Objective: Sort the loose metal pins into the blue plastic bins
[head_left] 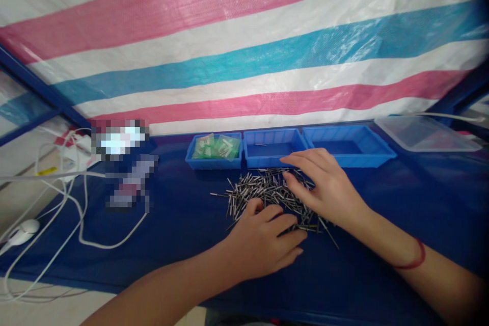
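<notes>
A heap of thin metal pins (263,188) lies on the blue table, in front of the blue bins. My left hand (263,239) rests at the near edge of the heap, palm down, its fingers somewhat bent and apart over the pins. Above the right side of the heap is my right hand (324,183), with thumb and fingers spread and nothing visible between them. Its fingertips come close to the front rim of the middle blue bin (273,161), in which a single pin shows. What lies under both palms is hidden.
The left blue bin (214,164) holds green-and-clear packets (217,147). A larger blue bin (347,163) stands at right, beside a translucent plastic lid (424,132). White cables (82,214) and blurred-out devices (122,140) occupy the table's left side. Striped sheeting (229,71) hangs behind.
</notes>
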{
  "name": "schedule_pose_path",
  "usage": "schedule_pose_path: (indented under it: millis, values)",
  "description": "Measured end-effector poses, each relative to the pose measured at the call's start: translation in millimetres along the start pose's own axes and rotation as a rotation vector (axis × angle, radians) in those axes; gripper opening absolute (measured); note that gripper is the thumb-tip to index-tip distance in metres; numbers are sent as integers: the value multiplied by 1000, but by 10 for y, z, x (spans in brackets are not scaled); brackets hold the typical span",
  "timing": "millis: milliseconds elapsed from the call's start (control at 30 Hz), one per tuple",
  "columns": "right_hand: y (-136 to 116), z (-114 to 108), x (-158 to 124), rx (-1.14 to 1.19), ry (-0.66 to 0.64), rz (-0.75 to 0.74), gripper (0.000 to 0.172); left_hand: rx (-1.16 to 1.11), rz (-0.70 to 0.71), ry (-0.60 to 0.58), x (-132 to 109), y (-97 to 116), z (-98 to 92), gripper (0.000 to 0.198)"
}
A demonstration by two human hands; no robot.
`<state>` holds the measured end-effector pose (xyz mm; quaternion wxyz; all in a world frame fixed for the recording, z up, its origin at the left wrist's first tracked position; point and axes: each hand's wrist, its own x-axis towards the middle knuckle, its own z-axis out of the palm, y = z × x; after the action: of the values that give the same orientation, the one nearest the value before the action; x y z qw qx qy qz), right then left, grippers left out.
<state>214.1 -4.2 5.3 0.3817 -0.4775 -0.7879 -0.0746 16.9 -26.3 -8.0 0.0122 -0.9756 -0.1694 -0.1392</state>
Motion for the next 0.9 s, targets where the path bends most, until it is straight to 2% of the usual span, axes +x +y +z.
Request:
schedule_pose_path:
  millis: [167, 367, 533, 700, 800, 900]
  values:
    - [3, 49, -22, 50, -44, -4, 22, 107, -29, 67, 42, -80, 33, 18]
    - [0, 73, -40, 90, -63, -12, 24, 247, -38, 29, 159, -156, 33, 18]
    - [-21, 84, -39, 111, -67, -18, 23, 224, -69, 41, 182, -196, 45, 17]
    - [-34, 113, -61, 169, -68, 8, 18, 20, -211, 113, 150, -289, -59, 14]
    - [-58, 125, -81, 262, -80, 90, 15, -255, -371, 256, 148, -347, -114, 16]
    - [-103, 129, -94, 369, -157, 224, 11, -509, -494, 378, 153, -355, -128, 15]
